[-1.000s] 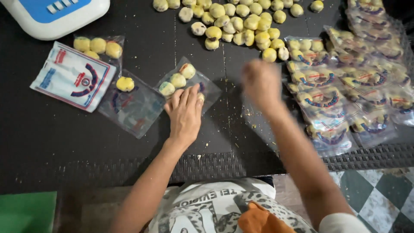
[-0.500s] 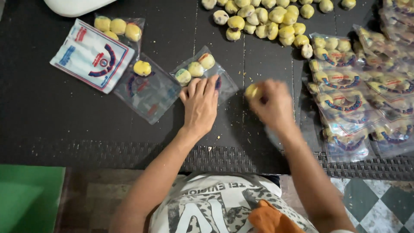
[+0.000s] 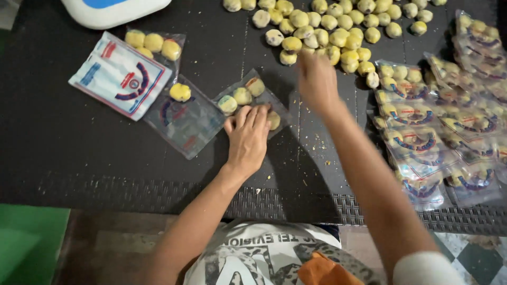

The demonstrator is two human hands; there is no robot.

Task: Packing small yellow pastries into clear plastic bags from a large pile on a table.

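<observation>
My left hand (image 3: 248,134) lies flat on the near end of a clear plastic bag (image 3: 264,97) on the black table (image 3: 79,158), fingers together, holding it down. Three round yellow pastries sit in that bag, and another pastry (image 3: 273,120) lies at my fingertips. My right hand (image 3: 317,79) is blurred, stretched out to the near edge of a loose pile of yellow pastries (image 3: 327,26). Its fingers point into the pile, and I cannot make out whether it holds anything.
A second clear bag (image 3: 185,124) with one pastry lies left of my hand. Beyond it are a printed white packet (image 3: 120,74), a bag of three pastries (image 3: 156,42) and a white and blue device (image 3: 113,10). Several filled packets (image 3: 422,142) cover the right side. Crumbs dot the table.
My right hand left the bag and swung up to the pile. A pastry now lies at the bag by my left fingertips. My left hand stayed on the bag.
</observation>
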